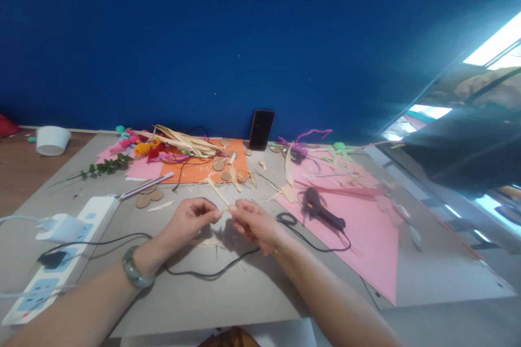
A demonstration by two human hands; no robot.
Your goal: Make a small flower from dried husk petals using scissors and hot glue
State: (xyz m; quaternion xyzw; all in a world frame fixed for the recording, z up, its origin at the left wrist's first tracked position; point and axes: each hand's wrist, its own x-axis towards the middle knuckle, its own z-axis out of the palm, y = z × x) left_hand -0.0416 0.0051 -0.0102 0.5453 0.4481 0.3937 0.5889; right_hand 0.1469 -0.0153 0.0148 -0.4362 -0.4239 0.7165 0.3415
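A thin strip of pale dried husk (218,193) rises from between my fingertips above the middle of the table, slanting up to the left. My right hand (258,225) is closed in a pinch on its lower part. My left hand (188,225), wearing a green bangle, is closed too, its thumb and finger pinching the strip's low end close to the right fingertips. Scraps of the same husk (209,241) lie on the table under my hands. To the right, a black glue gun (321,209) rests on pink paper (362,244).
A power strip (83,249) with plugs stands at left, its black cable (203,275) crossing below my hands. Behind are a husk bundle (187,141), orange paper (187,174), cardboard discs (148,198), a leaning phone (261,129), a leafy sprig (103,167) and a white cup (52,141).
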